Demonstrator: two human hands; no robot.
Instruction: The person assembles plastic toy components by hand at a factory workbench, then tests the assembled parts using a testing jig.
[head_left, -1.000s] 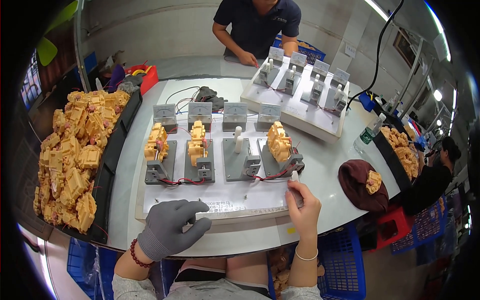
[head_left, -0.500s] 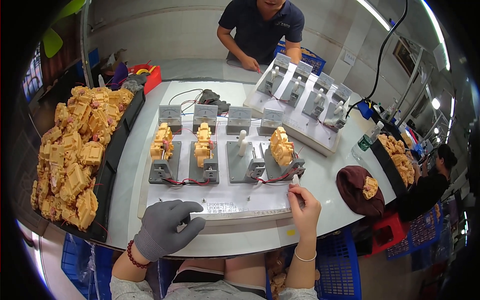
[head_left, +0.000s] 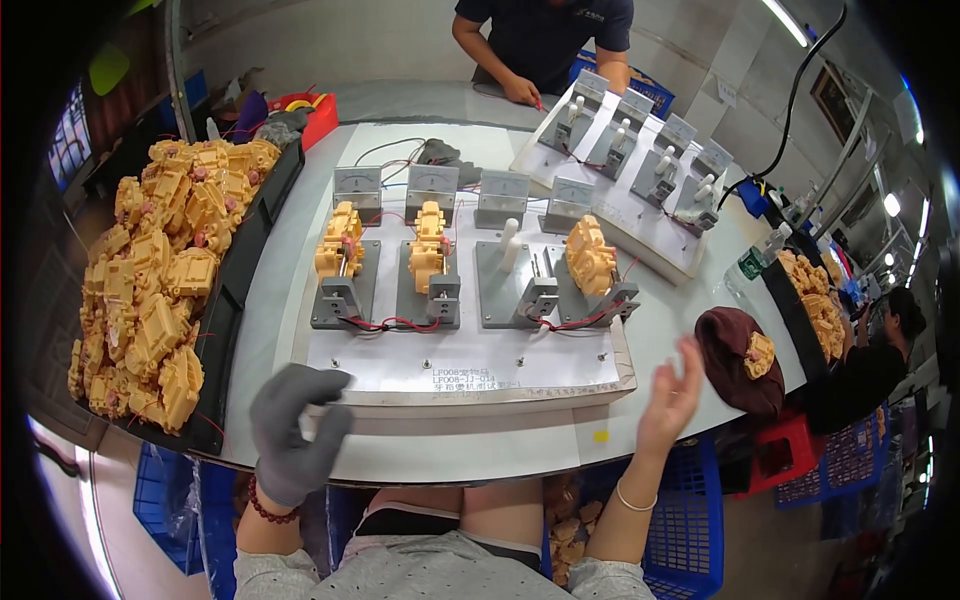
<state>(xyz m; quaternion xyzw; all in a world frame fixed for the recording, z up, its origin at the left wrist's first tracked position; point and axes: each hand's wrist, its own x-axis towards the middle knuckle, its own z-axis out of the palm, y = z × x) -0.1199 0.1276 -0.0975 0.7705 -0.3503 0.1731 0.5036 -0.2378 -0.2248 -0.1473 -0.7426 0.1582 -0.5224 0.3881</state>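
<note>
My left hand, in a grey glove, hovers at the front left corner of a white test board. Its fingers are curved and apart, and nothing is in them. My right hand is bare and raised off the board's right end, fingers loosely spread and holding nothing. On the board stand several grey fixtures with meters behind them. Yellow plastic gearboxes sit on the far-left fixture, the second one and the right one. White pegs stand on the third fixture. Red and black wires run along the fixtures.
A black tray heaped with yellow gearboxes lies at left. Right of the board, a maroon cloth carries one gearbox. A second board, a bottle and a co-worker are farther back.
My right hand has left the right fixture's front, moving right, and its pinched fingers have opened. My left hand has moved left, off the board's front edge. The whole view has shifted slightly.
</note>
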